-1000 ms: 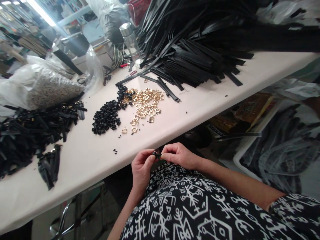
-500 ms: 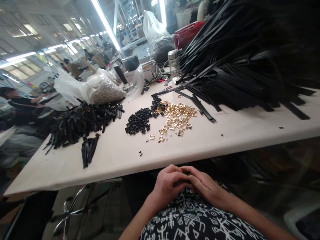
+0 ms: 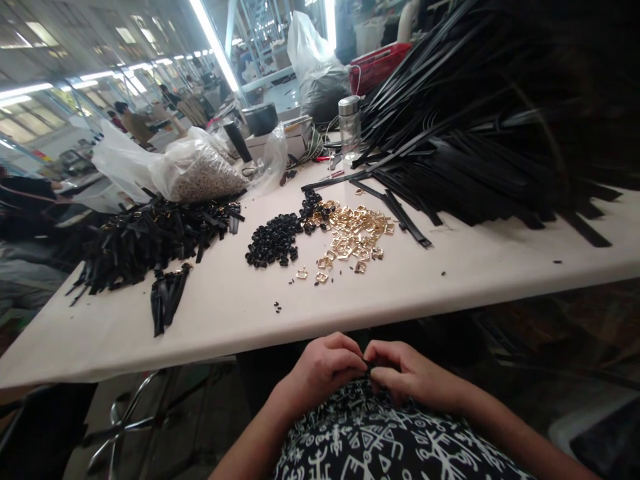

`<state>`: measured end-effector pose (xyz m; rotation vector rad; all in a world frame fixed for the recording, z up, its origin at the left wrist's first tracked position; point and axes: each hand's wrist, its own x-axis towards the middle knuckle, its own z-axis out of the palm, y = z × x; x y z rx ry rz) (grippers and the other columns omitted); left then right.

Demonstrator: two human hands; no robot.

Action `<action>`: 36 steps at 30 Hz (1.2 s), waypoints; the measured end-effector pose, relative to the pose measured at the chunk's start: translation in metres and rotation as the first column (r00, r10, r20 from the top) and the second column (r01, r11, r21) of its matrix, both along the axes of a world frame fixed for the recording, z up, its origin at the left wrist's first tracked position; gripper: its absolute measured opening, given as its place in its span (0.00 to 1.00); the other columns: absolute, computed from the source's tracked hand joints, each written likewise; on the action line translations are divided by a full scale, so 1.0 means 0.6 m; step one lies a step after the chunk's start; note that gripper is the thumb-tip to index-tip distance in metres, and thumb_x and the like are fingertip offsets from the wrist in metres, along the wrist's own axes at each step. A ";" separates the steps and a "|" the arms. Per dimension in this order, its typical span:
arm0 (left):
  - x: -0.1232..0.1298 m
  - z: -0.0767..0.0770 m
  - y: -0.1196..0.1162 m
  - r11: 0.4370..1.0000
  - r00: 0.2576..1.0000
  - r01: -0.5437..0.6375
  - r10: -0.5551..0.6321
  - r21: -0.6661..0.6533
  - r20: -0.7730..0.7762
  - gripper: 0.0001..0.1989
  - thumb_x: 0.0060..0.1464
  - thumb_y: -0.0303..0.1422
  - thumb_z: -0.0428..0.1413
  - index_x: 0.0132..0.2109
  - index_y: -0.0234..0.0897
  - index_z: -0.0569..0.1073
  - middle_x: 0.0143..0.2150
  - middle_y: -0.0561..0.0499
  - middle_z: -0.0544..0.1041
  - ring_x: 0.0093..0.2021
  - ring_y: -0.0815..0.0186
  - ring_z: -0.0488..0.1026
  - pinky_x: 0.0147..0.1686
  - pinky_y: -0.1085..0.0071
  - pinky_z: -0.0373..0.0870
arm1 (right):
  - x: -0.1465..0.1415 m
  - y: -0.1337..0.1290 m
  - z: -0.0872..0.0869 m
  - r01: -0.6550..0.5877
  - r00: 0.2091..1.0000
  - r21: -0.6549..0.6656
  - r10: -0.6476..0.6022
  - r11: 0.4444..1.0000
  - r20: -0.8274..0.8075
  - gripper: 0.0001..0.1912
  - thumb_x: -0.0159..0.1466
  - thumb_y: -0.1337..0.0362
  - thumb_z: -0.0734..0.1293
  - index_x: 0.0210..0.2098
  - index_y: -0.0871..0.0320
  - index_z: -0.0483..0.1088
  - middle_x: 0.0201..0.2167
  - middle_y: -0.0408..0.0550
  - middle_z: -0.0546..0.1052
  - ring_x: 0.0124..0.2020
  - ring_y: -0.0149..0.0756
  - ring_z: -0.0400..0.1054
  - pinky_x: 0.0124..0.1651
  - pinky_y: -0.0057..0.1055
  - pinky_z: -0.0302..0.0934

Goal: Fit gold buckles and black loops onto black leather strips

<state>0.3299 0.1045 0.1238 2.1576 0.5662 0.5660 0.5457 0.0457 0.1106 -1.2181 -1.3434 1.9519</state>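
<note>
Just in front of the table edge, over my patterned clothing, my left hand (image 3: 325, 363) and my right hand (image 3: 410, 373) meet at the fingertips. Both are closed in a pinch on a small dark piece (image 3: 369, 366); its kind is too small and too covered to make out. On the table beyond lies a heap of gold buckles (image 3: 357, 230). Touching it on the left is a pile of small black loops (image 3: 274, 240). A short bundle of black straps (image 3: 169, 300) rests farther left, near a larger heap of black straps with metal fittings (image 3: 145, 240).
Long black strips (image 3: 480, 170) cover the table's right rear. A glass bottle (image 3: 349, 130) with a metal lid stands at the back, near a red basket (image 3: 380, 67). A clear bag of small pieces (image 3: 200, 167) sits behind the left heap. A person (image 3: 25, 207) is at the far left.
My fingers have shifted from being folded together to a fingertip pinch, and a small dark piece now shows between them. The view has turned slightly.
</note>
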 end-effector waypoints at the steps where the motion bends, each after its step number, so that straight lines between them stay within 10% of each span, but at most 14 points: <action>1: -0.003 0.005 0.003 0.999 0.999 0.047 -0.046 0.002 -0.028 0.08 0.61 0.32 0.56 0.40 0.40 0.81 0.39 0.45 0.79 0.38 0.64 0.77 0.38 0.72 0.73 | 0.001 0.000 0.000 -0.020 0.999 -0.053 0.017 0.998 -0.051 0.08 0.62 0.62 0.64 0.38 0.59 0.66 0.30 0.44 0.75 0.23 0.29 0.67 0.26 0.25 0.59; 6: -0.012 0.031 0.031 0.984 0.985 0.154 -0.160 -0.087 -0.068 0.06 0.60 0.33 0.57 0.40 0.40 0.80 0.40 0.45 0.79 0.39 0.64 0.76 0.40 0.72 0.72 | 0.007 0.003 0.004 -0.096 0.984 -0.117 0.077 0.988 -0.163 0.10 0.62 0.60 0.64 0.40 0.60 0.67 0.31 0.44 0.76 0.21 0.25 0.65 0.23 0.21 0.56; 9: -0.022 0.031 0.080 0.982 0.985 -0.163 0.156 -0.098 -0.072 0.05 0.56 0.35 0.61 0.36 0.39 0.78 0.33 0.49 0.78 0.33 0.65 0.74 0.35 0.72 0.71 | 0.007 0.004 0.006 -0.052 0.994 -0.090 0.042 0.995 -0.102 0.09 0.63 0.60 0.64 0.38 0.60 0.67 0.29 0.43 0.75 0.19 0.23 0.62 0.23 0.20 0.56; 12: -0.035 0.022 0.151 0.810 0.798 -0.585 0.583 0.039 -0.155 0.08 0.54 0.38 0.61 0.35 0.39 0.76 0.29 0.51 0.76 0.28 0.65 0.71 0.31 0.70 0.67 | 0.006 0.002 0.004 0.010 0.999 -0.027 -0.011 1.000 -0.049 0.08 0.63 0.60 0.64 0.34 0.60 0.67 0.28 0.42 0.75 0.20 0.24 0.62 0.23 0.21 0.55; 15: -0.040 0.014 0.214 0.726 0.660 -0.659 0.683 0.193 -0.312 0.12 0.50 0.41 0.63 0.35 0.37 0.76 0.31 0.49 0.77 0.30 0.63 0.71 0.33 0.67 0.65 | 0.006 -0.003 0.001 0.025 0.999 0.003 -0.025 1.000 -0.023 0.08 0.63 0.60 0.64 0.34 0.60 0.68 0.28 0.42 0.74 0.21 0.25 0.62 0.23 0.22 0.55; 19: -0.030 0.013 0.255 0.760 0.642 -0.616 0.637 0.207 -0.426 0.09 0.46 0.38 0.63 0.31 0.38 0.76 0.30 0.49 0.77 0.32 0.61 0.71 0.33 0.67 0.62 | 0.007 -0.010 -0.003 0.020 0.999 0.032 -0.021 0.999 0.029 0.07 0.62 0.61 0.64 0.33 0.59 0.69 0.26 0.41 0.73 0.22 0.26 0.61 0.24 0.22 0.54; 28: -0.024 0.002 0.272 0.748 0.727 -0.658 0.598 -0.093 -0.338 0.09 0.37 0.35 0.64 0.25 0.37 0.73 0.22 0.55 0.71 0.26 0.67 0.66 0.28 0.71 0.58 | 0.010 -0.011 -0.010 0.063 0.993 0.144 -0.076 0.988 0.090 0.09 0.63 0.60 0.64 0.33 0.60 0.70 0.24 0.41 0.70 0.25 0.29 0.62 0.27 0.24 0.54; 36: 0.001 0.003 0.187 0.609 0.724 -0.623 0.686 -0.492 -0.068 0.22 0.42 0.49 0.64 0.36 0.33 0.76 0.30 0.48 0.78 0.29 0.66 0.75 0.33 0.69 0.71 | 0.012 0.009 0.016 0.214 0.944 0.344 -0.284 0.914 0.167 0.09 0.60 0.62 0.63 0.27 0.60 0.70 0.21 0.40 0.69 0.23 0.29 0.59 0.27 0.25 0.51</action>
